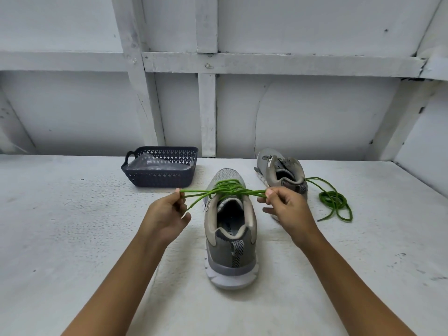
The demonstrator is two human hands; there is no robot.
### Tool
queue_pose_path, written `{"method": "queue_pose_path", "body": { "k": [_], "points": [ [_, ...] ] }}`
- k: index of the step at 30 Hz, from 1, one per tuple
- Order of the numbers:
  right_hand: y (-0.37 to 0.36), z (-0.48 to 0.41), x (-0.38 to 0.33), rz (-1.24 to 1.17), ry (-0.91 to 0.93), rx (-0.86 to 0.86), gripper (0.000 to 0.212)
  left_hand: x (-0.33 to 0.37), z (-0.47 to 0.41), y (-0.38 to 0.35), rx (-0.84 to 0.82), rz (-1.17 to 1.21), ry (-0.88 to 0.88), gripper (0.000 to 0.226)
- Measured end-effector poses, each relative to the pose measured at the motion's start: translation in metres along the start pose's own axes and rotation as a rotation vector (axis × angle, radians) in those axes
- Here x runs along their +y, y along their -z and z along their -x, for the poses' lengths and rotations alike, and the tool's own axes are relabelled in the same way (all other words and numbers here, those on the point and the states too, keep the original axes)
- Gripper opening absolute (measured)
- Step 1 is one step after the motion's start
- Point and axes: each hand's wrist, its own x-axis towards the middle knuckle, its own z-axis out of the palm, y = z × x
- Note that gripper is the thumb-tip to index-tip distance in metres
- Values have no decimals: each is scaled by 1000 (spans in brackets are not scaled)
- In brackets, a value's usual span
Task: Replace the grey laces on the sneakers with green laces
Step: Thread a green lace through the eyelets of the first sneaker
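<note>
Left grip (167, 212) and right grip (286, 207) each pinched the thin green lace (232, 189) above the grey mesh sneaker (224, 259), which wanted equal outward tension.

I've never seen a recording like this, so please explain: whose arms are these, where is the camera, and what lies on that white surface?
There is no machine here. A person wears one camera on the head, and it looks down at their own bare arms. The left hand and right hand each pinch the green lace threaded on the near grey mesh sneaker, so the lace is stretched sideways between them. Farther back stands the second grey sneaker, with a loose green lace coiled to its right. A dark slotted plastic basket sits at the back left of the white table.
</note>
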Motion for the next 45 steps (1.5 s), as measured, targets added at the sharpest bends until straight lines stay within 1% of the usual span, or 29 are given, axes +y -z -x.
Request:
{"method": "queue_pose_path", "body": {
  "k": [2, 3, 4, 6, 8, 10, 12, 15, 17, 20, 22, 25, 27, 31, 34, 36, 39, 42, 44, 45],
  "points": [
    [-1, 0, 0, 4, -15, -9, 26, -2, 1, 1, 1, -34, -21, 29],
    [-1, -1, 0, 15, -22, -9, 25, -2, 3, 2, 7, -104, -67, 28],
    [0, -2, 0, 33, -28, -8, 25, 0, 5, 2, 19, -226, -138, 27],
    [3, -3, -2, 74, -31, -12, 25, 5, 9, 2, 48, -551, -328, 22],
    [5, -3, -7, 73, -16, -39, 21, 12, 11, 0, 54, -817, -544, 17],
    [5, -4, -14, 67, 14, -72, 18, 18, 12, -4, 34, -1023, -750, 27],
    [4, -4, -20, 109, 54, -109, 21, 22, 15, -9, -14, -1157, -875, 35],
    [6, -6, -26, 256, 171, -160, 25, 24, 20, -14, -88, -1304, -906, 37],
    [7, -8, -27, 403, 258, -199, 23, 24, 26, -18, -131, -1525, -888, 47],
    [8, -9, -26, 635, 336, -215, 27, 20, 34, -24, -151, -1946, -872, 42],
    [7, -8, -26, 702, 387, -196, 27, 17, 35, -26, -125, -2053, -891, 40],
    [4, -6, -29, 725, 455, -168, 21, 16, 33, -28, -73, -2028, -869, 33],
    [3, -4, -32, 773, 456, -154, 17, 18, 31, -29, -72, -1971, -788, 30],
    [2, -1, -43, 871, 401, -213, 16, 25, 27, -27, -112, -1860, -638, 39],
    [0, 0, -53, 932, 363, -275, 14, 27, 29, -28, -154, -1774, -632, 28],
    [-2, 2, -59, 915, 314, -306, 12, 26, 29, -28, -152, -1737, -635, 22],
    [-7, 2, -66, 792, 202, -341, 8, 27, 29, -29, -148, -1747, -573, 24],
    [-11, 1, -70, 584, 41, -355, 9, 30, 30, -31, -186, -1744, -520, 21],
    [-11, 2, -72, 399, -97, -367, 14, 33, 31, -31, -226, -1670, -482, 15],
    [-12, 2, -73, 303, -163, -370, 16, 35, 32, -31, -251, -1594, -460, 13]
  ]
}}
